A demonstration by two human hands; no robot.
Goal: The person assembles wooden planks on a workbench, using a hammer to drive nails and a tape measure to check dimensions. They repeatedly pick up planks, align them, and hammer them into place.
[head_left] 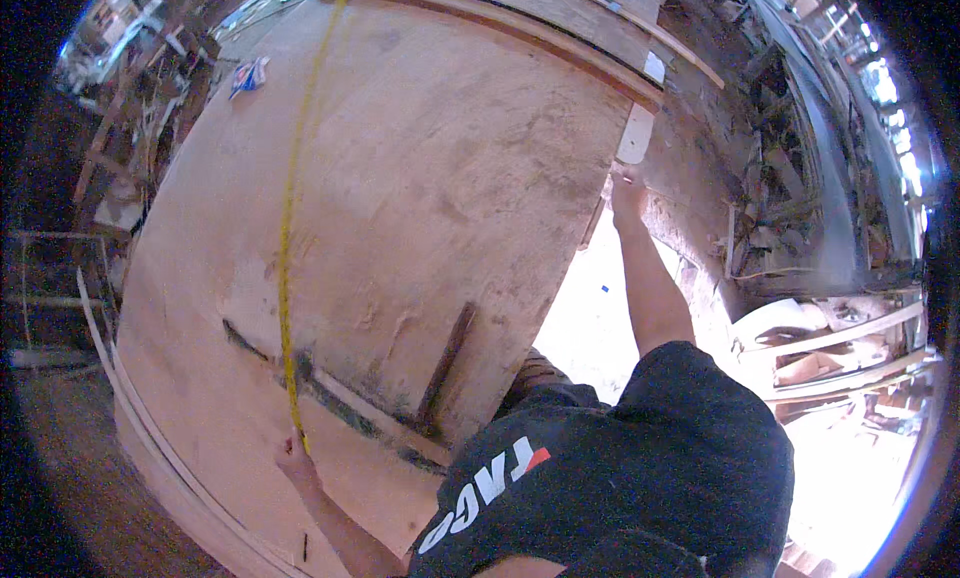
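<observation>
A yellow tape measure (pixel 288 228) runs lengthwise down a large plywood sheet (pixel 450 168), from its far edge towards me. My left hand (pixel 297 458) is closed on the near end of the tape, over the sheet's lower left part. At the sheet's right edge, my right hand (pixel 628 190) is closed, with a small pale bit showing at its fingers; what it holds is too small to make out. Just beyond that hand is a white flat piece (pixel 635 135). Near my body, a dark-stained wooden strip (pixel 375 415) and a shorter brown strip (pixel 447 363) lie on the sheet.
A long wooden batten (pixel 500 26) lies across the far end of the sheet. A small blue-and-white packet (pixel 250 76) rests at its far left. Scrap wood (pixel 790 178) is piled along the right, with curved pale strips (pixel 845 378) nearer me. Bright light falls on the floor (pixel 590 308).
</observation>
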